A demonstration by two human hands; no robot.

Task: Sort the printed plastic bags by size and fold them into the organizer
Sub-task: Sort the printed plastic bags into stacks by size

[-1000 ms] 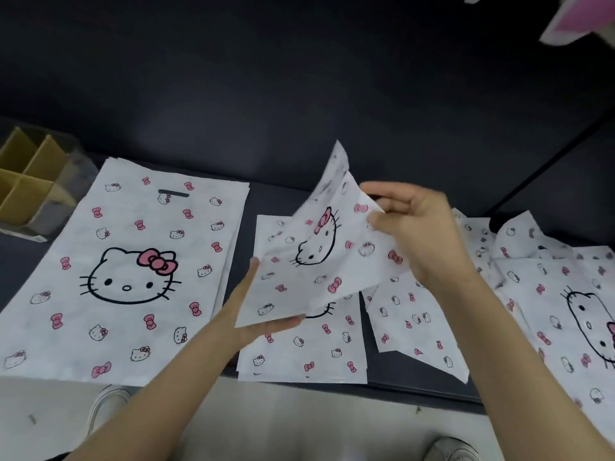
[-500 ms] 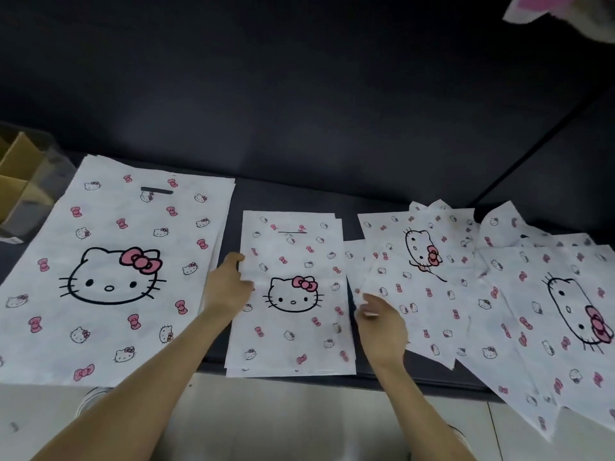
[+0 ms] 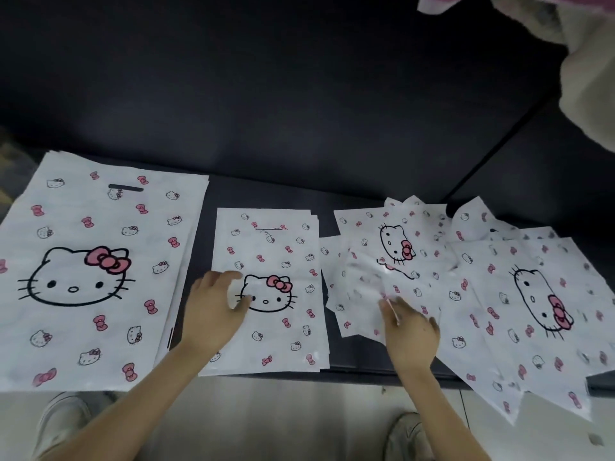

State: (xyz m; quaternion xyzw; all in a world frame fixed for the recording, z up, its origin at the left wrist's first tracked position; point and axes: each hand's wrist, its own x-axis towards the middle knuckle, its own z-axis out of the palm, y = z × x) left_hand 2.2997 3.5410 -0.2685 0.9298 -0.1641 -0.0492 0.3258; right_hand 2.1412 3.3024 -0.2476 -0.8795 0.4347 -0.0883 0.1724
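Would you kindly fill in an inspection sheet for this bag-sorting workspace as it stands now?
Surface: dark table, mostly covered with bags.
Job's things: large-bag stack left; medium-bag stack centre; unsorted bag heap right, overhanging the front edge.
Clutter: nothing seen.
Hands: left hand rests on the medium-bag stack; right hand touches the heap, grip blurred.
Cables: nothing seen.
Surroundings: dark wall behind; pale floor and shoes below; fuzzy pale object top right.

A dark, matte wall (image 3: 266,78) rises behind the dark counter (image 3: 266,194). A thin diagonal seam (image 3: 492,151) crosses the wall at the right. Below the counter's front edge lies a pale, smooth floor (image 3: 283,420). The light is dim and even. A blurred cream fuzzy shape (image 3: 592,78) fills the upper right corner.
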